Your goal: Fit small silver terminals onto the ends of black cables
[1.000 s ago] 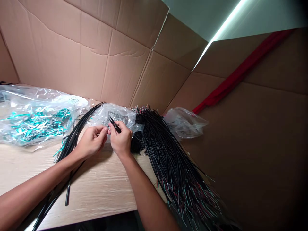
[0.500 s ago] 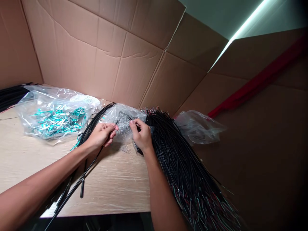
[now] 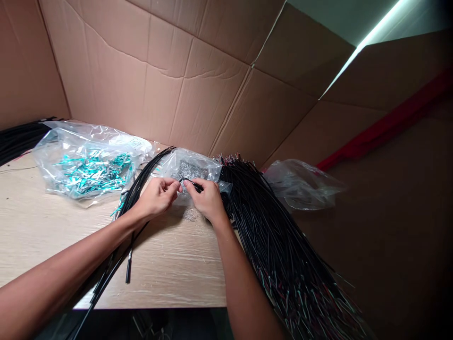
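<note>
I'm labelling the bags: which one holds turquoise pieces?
The leftmost bag, with turquoise strips; the middle bag holds small silvery bits, and the rightmost bag shows no turquoise.

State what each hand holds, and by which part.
The right hand grips a black tweezers-like tool by its body, behind the tip. The left hand pinches what seems a cable near its end.

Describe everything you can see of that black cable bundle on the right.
The cable bundle looks like many slim, black, plastic-coated strands, with thin red, white and greenish wires splaying from its near end. It fans down from the back of the table, beside the right forearm; whether they touch is unclear.
</note>
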Demonstrator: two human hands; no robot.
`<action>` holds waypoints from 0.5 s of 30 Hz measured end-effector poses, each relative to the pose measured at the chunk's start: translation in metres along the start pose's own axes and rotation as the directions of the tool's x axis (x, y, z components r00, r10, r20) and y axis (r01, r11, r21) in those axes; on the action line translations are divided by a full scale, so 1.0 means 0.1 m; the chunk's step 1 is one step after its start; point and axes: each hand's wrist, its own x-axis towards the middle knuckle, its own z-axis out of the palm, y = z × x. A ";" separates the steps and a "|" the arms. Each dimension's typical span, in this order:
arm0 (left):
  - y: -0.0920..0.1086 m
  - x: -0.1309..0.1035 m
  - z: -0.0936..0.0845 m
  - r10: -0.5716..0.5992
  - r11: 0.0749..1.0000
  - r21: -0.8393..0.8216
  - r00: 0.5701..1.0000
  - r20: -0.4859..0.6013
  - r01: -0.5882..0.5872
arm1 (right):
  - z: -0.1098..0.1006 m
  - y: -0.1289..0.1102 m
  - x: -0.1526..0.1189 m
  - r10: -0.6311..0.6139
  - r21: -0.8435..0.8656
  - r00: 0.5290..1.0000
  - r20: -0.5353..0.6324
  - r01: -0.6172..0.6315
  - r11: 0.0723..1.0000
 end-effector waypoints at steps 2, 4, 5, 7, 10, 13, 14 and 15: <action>-0.02 0.01 -0.01 0.055 0.991 0.124 0.998 -0.017 -0.052 | 0.00 -0.01 0.01 0.027 0.032 0.999 0.024 -0.027 0.999; -0.03 0.02 0.00 0.064 0.982 0.179 0.998 -0.018 -0.060 | 0.01 0.01 0.02 0.059 0.058 0.997 0.052 -0.062 0.996; -0.03 0.03 0.00 0.051 0.982 0.182 0.999 -0.016 -0.048 | 0.02 0.03 0.02 0.080 0.068 0.995 0.066 -0.085 0.994; -0.03 0.04 0.01 0.009 0.985 0.174 1.000 -0.013 -0.006 | 0.06 0.07 0.02 0.134 0.084 0.987 0.084 -0.141 0.986; -0.03 0.05 0.02 -0.057 0.984 0.168 0.998 -0.015 0.058 | 0.12 0.15 0.01 0.222 0.136 0.971 0.093 -0.233 0.963; -0.02 0.05 0.01 -0.081 0.986 0.144 0.996 -0.030 0.085 | 0.13 0.22 0.01 0.267 0.221 0.962 0.051 -0.272 0.937; -0.01 0.05 0.00 -0.072 0.987 0.140 0.997 -0.043 0.077 | 0.11 0.23 0.01 0.269 0.238 0.963 0.024 -0.267 0.934; 0.00 0.05 -0.01 -0.056 0.988 0.138 0.997 -0.054 0.063 | 0.08 0.24 0.02 0.259 0.241 0.966 -0.006 -0.250 0.938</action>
